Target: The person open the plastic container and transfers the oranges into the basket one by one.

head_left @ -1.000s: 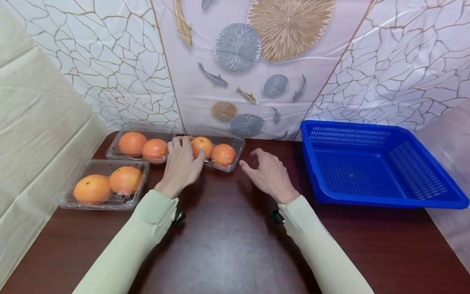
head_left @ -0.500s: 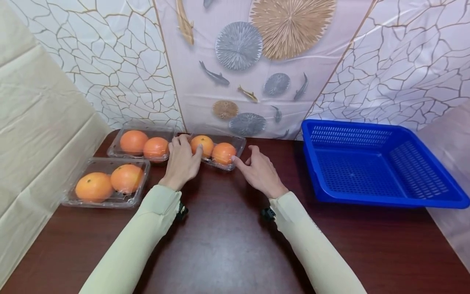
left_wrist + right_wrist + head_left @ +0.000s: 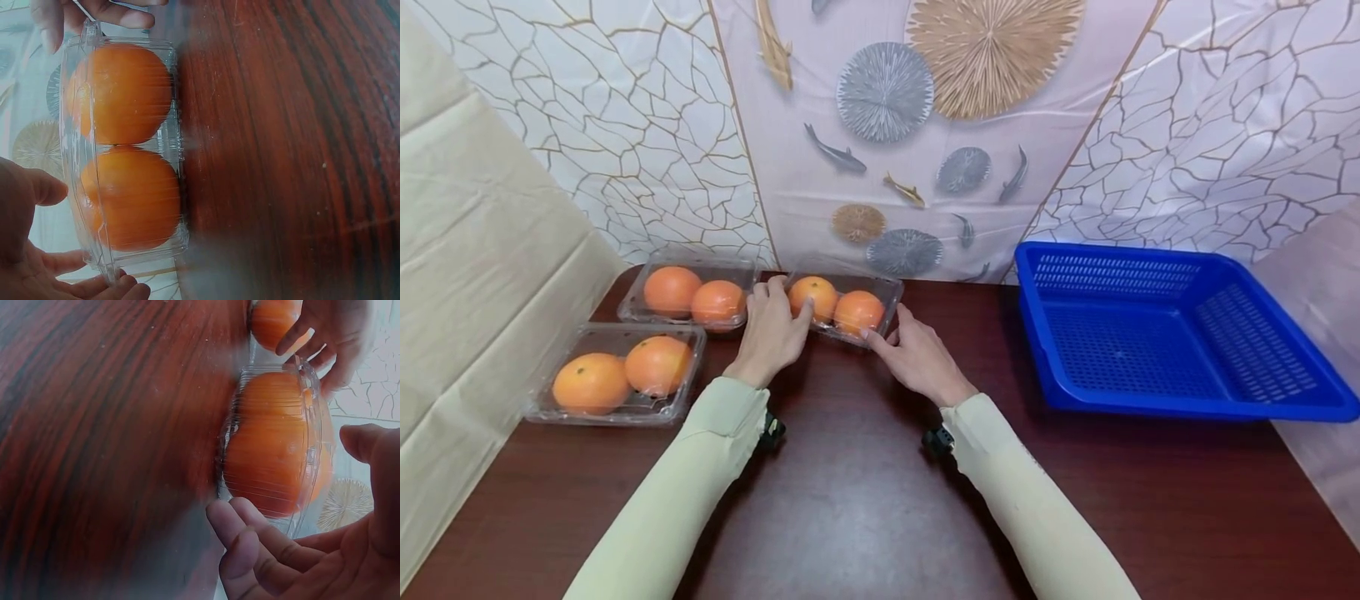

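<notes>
A clear plastic clamshell box (image 3: 844, 335) holding two oranges (image 3: 859, 312) rests on the dark table at the back. My left hand (image 3: 769, 333) grips its left end; in the left wrist view the fingers (image 3: 125, 289) bend round the corner and the thumb lies by the lid edge. At the other end is my right hand (image 3: 917, 354), its fingers (image 3: 234, 519) reaching along the end wall. In the right wrist view the right thumb (image 3: 359, 442) stands apart from the lid.
Two more clear boxes with oranges stand at left, one at the back (image 3: 688, 321) and another nearer (image 3: 662, 408). On the right is a blue perforated plastic basket (image 3: 1045, 350). Patterned sheeting (image 3: 925, 192) rises right behind the boxes.
My right hand has moved left and come up to the right end of the box. The left hand has stayed at the left end, and the box has not visibly moved.
</notes>
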`<state>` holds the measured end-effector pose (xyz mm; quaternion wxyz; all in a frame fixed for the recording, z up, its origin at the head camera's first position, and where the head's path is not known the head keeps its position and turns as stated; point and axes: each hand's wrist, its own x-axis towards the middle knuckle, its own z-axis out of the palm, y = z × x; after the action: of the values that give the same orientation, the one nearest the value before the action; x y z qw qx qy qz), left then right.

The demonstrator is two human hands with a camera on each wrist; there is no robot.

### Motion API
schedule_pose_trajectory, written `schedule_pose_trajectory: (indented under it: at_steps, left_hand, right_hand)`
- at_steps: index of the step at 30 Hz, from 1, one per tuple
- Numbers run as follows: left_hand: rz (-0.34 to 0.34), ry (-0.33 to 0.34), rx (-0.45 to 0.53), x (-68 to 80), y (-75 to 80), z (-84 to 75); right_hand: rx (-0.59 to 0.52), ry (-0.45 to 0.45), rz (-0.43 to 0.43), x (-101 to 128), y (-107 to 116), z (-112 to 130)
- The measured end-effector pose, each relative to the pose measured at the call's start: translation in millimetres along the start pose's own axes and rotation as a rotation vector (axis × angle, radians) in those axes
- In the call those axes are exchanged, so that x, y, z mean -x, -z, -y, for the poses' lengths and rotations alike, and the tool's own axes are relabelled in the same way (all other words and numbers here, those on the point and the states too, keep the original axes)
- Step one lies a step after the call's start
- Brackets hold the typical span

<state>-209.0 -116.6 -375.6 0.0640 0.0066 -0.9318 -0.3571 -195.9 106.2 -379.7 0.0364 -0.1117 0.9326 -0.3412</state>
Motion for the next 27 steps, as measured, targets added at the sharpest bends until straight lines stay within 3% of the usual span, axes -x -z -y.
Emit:
schedule_pose_trajectory:
  at_steps: [11, 27]
  left_hand:
    - [0.031, -0.004, 0.005, 3.7, 5.4, 0.9]
    - [0.079, -0.012, 0.026, 22.3, 3.7, -7.1]
  right_hand:
    - [-0.005, 0.041, 0.047, 3.2, 1.5, -3.2]
    - [-0.015, 0.096, 0.065, 20.6, 15.6, -20.6]
